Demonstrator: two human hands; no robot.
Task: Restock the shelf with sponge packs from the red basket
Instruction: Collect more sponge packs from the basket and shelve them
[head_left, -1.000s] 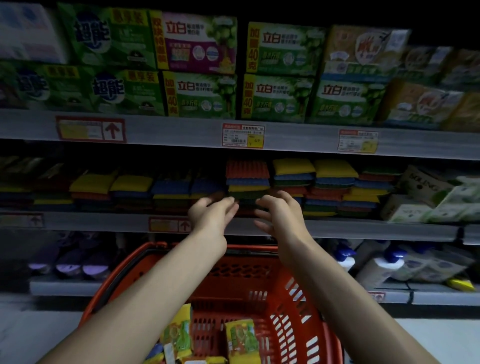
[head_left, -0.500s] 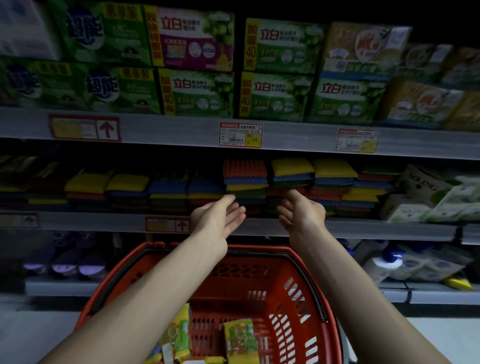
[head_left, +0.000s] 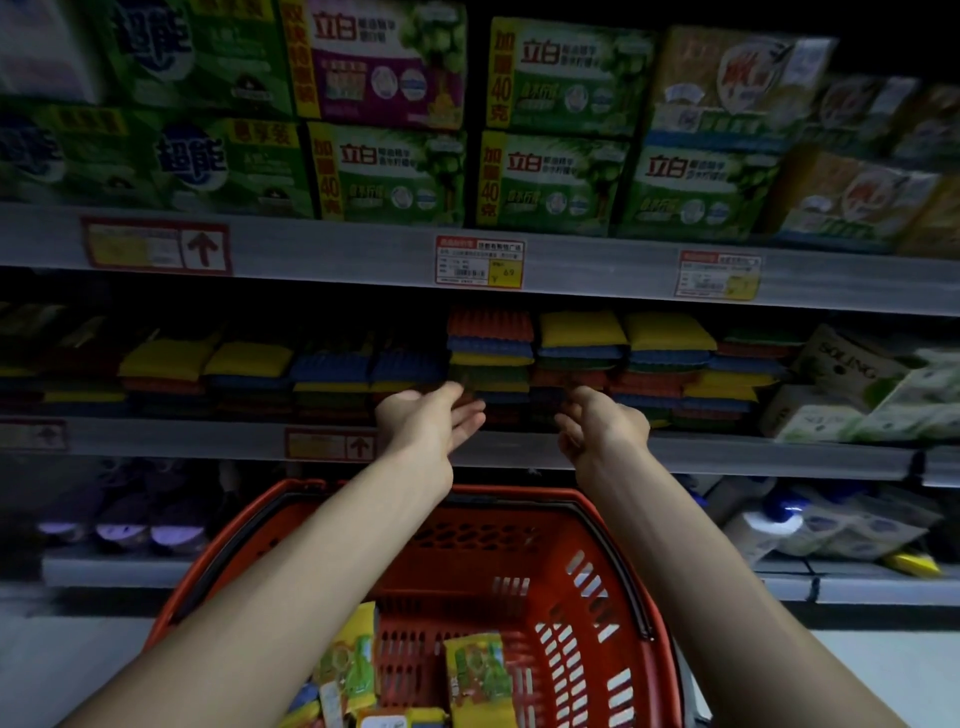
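We face a dim store aisle. The middle shelf (head_left: 753, 454) carries stacks of coloured sponges (head_left: 579, 343). Green detergent boxes (head_left: 550, 182) sit on the ledge above, which has a price label (head_left: 479, 262) on its edge. Below us the red basket (head_left: 493, 551) holds sponge packs (head_left: 472, 675) at its near end. Our left hand (head_left: 431, 423) and right hand (head_left: 602, 428) reach to the shelf front, apart from each other, fingers loose and gripping nothing.
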